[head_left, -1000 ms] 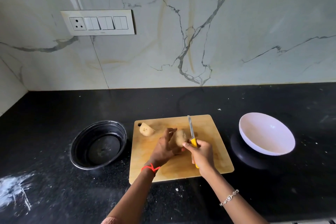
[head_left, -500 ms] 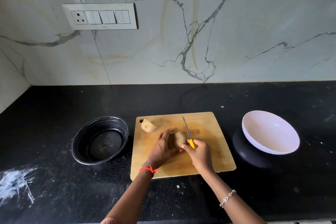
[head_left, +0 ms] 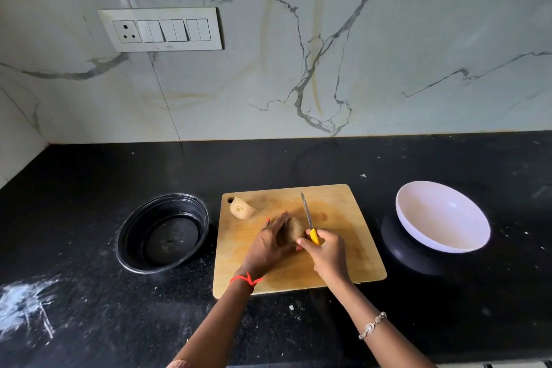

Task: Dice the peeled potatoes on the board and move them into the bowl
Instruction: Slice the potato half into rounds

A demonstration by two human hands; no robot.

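Observation:
A wooden cutting board (head_left: 343, 266) lies on the black counter. A peeled potato piece (head_left: 294, 228) sits near the board's middle, and my left hand (head_left: 268, 245) holds it from the left side. My right hand (head_left: 327, 254) grips a yellow-handled knife (head_left: 307, 215), its blade pointing away from me just right of the potato. A second potato half (head_left: 242, 208) lies at the board's far left corner. A white bowl (head_left: 442, 216) sits tilted on a dark base to the right of the board.
A black round container (head_left: 162, 231) stands left of the board. White powder smears (head_left: 24, 308) mark the counter's near left. A marble wall with a switch panel (head_left: 161, 29) rises behind the counter.
The knife blade has lowered from standing above the potato to lying close beside its right side. My left hand has settled flatter over the potato.

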